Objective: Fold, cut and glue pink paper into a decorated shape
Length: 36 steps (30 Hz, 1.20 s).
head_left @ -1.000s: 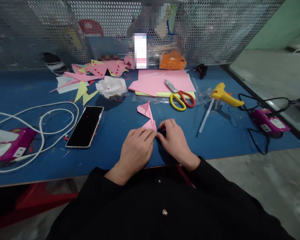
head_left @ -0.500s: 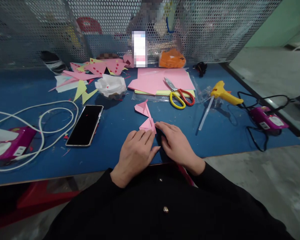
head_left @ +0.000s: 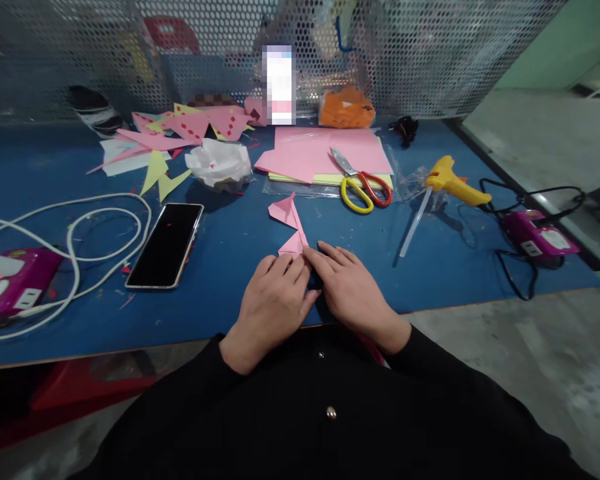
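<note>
A folded piece of pink paper (head_left: 292,244) lies on the blue table in front of me, with a pointed flap at its far end. My left hand (head_left: 276,293) rests over its near end, fingers close together and bent, holding it down; that end is hidden. My right hand (head_left: 353,287) comes in from the other side. Its index fingertip presses on the paper's right edge beside the left fingers, while its other fingers stretch forward, a little apart. Beyond the paper, scissors (head_left: 360,187) with one yellow and one red handle lie partly on pink and yellow sheets (head_left: 330,150).
A phone (head_left: 166,247) and a white cable (head_left: 75,240) lie to the left. Behind them are a crumpled white paper bowl (head_left: 219,162) and cut paper pieces (head_left: 180,127). At right are a yellow glue gun (head_left: 455,183) and a purple socket block (head_left: 537,233). Perforated metal panels (head_left: 220,60) stand behind.
My right index finger has moved left onto the pink paper's edge, and the raised edge there now looks flatter. My left hand stays on the paper. The view has shifted slightly.
</note>
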### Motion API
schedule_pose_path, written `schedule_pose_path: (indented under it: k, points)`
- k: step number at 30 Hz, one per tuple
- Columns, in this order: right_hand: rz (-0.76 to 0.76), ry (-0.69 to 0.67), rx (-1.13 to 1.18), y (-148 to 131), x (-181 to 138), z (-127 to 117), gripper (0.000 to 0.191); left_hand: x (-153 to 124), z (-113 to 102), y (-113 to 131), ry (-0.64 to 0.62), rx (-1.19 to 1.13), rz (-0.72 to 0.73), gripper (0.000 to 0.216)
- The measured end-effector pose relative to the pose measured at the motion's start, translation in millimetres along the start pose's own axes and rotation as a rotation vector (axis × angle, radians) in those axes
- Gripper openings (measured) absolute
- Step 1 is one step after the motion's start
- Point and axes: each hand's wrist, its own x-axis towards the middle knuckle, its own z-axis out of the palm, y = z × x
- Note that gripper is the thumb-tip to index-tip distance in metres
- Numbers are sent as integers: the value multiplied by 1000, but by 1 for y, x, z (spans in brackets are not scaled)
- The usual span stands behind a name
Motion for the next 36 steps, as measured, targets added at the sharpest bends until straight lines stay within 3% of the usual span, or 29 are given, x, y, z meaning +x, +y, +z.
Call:
schedule_pose_path:
  k: [12, 18, 25, 36]
  points:
    - [-17, -26, -46, 0, 1, -3, 58, -30, -10, -11, 20, -28, 14, 43]
    - [-1, 43, -3, 2, 1, 4, 62, -8, -4, -5, -40, -9, 79, 48]
    - [105, 207, 241, 10, -1, 7, 67, 11, 4, -11, 2, 93, 111, 21]
    - [108, 252, 315, 12, -4, 14, 63, 29, 2, -7, 7, 200, 253, 24]
